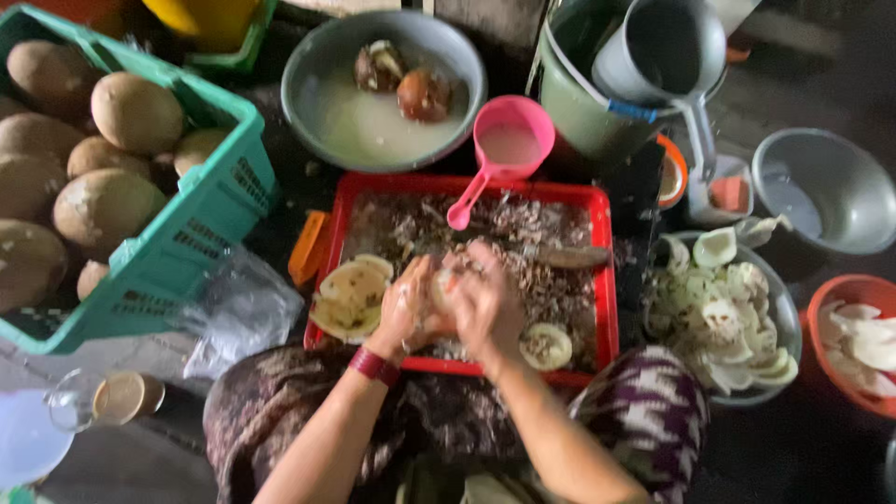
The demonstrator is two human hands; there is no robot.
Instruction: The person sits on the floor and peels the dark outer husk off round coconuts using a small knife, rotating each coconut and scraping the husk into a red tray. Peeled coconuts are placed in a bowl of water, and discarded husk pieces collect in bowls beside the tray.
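Both hands, left and right, closed round pale blurred fruit piece over red rectangular plastic tray; crumpled clear plastic bag beside tray's left edge.

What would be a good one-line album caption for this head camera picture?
Both hands, left hand and right hand, clasp a pale fruit piece over a red tray of peelings.

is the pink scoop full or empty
Partly full: the pink scoop stands upright, with pale cloudy liquid inside below its rim.
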